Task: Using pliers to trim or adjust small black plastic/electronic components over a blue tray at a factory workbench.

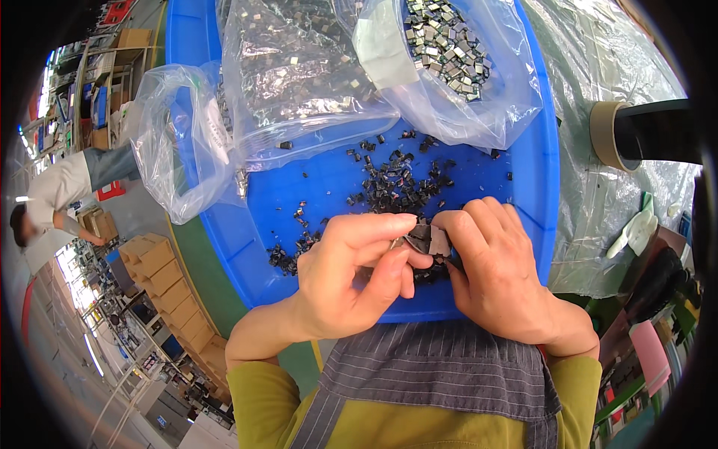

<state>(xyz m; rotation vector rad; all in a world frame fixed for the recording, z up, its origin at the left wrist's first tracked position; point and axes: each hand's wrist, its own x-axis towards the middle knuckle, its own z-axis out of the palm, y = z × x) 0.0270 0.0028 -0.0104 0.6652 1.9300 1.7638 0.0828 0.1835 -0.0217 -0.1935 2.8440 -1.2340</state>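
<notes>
Both hands meet over the near edge of a blue plastic tray [299, 191]. My left hand [351, 273] is closed in a pinch at the fingertips, where a sliver of shiny metal shows. Against those fingertips, my right hand [490, 266] grips a small dark grey-brown piece [438, 241] with flat faces; its exact kind is not plain. Just beyond the hands lies a loose heap of small black parts [393, 183]. More black bits [283, 258] are scattered by my left hand. My fingers partly cover the held pieces.
Transparent bags of small silver-and-black parts [452, 52] fill the tray's far side. Another transparent bag [161, 150] hangs over its left rim. Rightward, a tape roll [604, 135] rests on plastic sheeting [598, 67]. Cardboard boxes [168, 280] and a person [63, 179] are at left.
</notes>
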